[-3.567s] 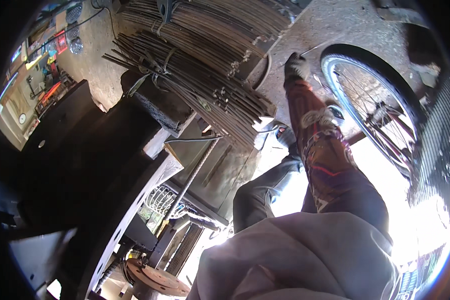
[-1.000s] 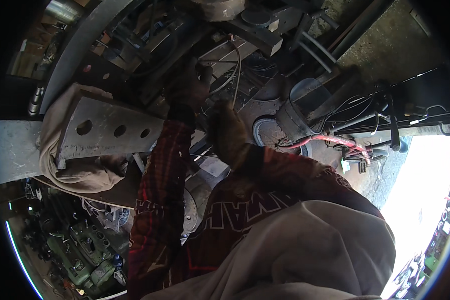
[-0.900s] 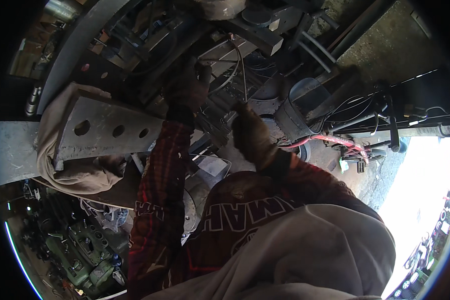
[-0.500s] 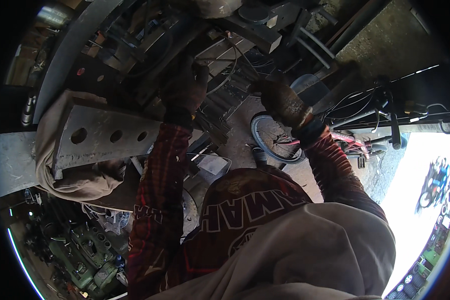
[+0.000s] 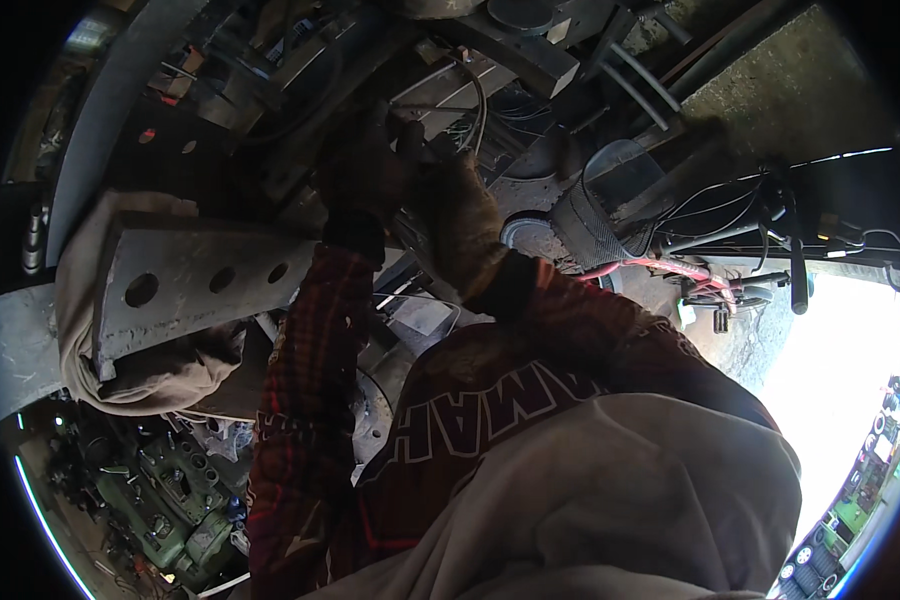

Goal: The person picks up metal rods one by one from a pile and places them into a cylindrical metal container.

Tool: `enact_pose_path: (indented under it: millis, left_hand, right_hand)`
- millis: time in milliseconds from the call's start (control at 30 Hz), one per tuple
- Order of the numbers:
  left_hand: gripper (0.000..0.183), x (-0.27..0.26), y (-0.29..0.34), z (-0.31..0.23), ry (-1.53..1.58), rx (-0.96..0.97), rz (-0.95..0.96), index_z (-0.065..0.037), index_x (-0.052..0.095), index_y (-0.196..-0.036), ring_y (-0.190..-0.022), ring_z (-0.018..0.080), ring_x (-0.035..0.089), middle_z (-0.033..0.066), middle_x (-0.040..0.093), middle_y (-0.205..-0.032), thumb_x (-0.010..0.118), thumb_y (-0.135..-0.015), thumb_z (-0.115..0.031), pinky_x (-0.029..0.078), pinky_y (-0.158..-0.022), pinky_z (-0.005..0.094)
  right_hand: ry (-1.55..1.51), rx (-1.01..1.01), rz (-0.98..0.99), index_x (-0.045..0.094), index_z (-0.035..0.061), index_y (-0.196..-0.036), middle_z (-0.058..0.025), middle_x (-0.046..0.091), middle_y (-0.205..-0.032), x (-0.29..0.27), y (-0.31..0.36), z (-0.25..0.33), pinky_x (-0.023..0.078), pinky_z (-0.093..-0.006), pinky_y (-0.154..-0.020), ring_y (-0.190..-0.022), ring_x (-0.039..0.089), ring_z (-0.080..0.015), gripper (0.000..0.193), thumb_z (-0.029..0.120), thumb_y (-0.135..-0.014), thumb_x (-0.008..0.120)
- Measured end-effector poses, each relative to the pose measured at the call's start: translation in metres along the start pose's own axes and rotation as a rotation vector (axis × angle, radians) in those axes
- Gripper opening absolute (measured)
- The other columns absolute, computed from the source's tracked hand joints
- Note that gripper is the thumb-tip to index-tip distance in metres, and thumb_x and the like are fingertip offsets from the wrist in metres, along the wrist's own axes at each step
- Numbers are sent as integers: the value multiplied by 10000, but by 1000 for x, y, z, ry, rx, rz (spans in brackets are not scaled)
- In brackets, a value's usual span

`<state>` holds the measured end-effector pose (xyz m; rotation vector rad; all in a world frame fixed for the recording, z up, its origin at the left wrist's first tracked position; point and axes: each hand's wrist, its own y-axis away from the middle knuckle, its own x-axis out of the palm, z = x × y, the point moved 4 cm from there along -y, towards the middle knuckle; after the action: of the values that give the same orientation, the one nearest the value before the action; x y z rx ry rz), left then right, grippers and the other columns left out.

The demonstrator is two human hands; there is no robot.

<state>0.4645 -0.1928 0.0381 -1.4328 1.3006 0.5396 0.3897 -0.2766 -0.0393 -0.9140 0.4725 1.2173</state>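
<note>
Both gloved hands sit close together, raised on outstretched plaid-sleeved arms. The left hand (image 5: pixel 362 178) is curled, though what it grips I cannot tell in the shadow. The right hand (image 5: pixel 460 228) lies half-closed just beside it, touching the dark metal machine parts (image 5: pixel 300 150) above the drilled steel plate (image 5: pixel 195 285).

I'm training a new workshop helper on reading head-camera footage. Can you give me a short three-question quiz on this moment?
1. True or false: both gloved hands are raised close together at the dark machinery.
2. What is draped around the grey steel plate with round holes? A) tan cloth B) blue rope C) green net
3. Fill in: the sleeve on the left arm is red ____.

Key:
1. True: the left hand and right hand are side by side at the machinery; their grip is too dark to judge.
2. A: a tan cloth wraps the steel plate.
3. Plaid: see the sleeve.
</note>
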Motion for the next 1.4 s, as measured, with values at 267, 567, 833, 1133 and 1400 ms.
enact_pose_path:
  millis: [267,567,833,1133,1400]
  left_hand:
    - [459,-9,-4,-2,-89,3,66,-142,660,-1252,-999,375,682,157,707,-1075,560,-950,-473,546,-865,486]
    - [400,-5,3,-7,28,42,-7,-111,676,-1190,-930,299,686,85,704,-936,661,-899,-385,549,-818,450]
    - [419,4,5,4,39,52,37,-74,675,-1181,-957,345,681,131,706,-1000,651,-923,-403,533,-864,472]
    - [336,-8,-6,-2,20,27,33,-92,684,-1104,-919,343,679,131,696,-943,649,-919,-370,537,-829,461]
    - [207,-6,-2,-12,-7,79,-48,-115,638,-936,-859,336,673,97,678,-874,679,-882,-311,532,-769,465]
  right_hand:
    - [15,-594,164,705,144,-1092,-77,654,-1134,-77,-36,-59,562,-405,-877,-1106,624,-268,223,171,-871,684]
    - [-265,-373,135,683,110,-1122,-80,669,-1093,-60,-35,-72,537,-404,-898,-1062,621,-262,270,187,-867,726]
    - [-436,-18,103,571,112,-1178,-69,613,-1134,-40,-44,-25,546,-425,-845,-1044,611,-310,239,282,-1017,522]
    - [111,-501,211,709,153,-1215,-67,695,-1134,-66,-80,-60,554,-380,-910,-1077,652,-283,368,207,-852,714]
    - [-687,-230,246,591,9,-1294,-142,689,-1185,-41,-71,-79,578,-400,-893,-998,699,-284,448,287,-953,673]
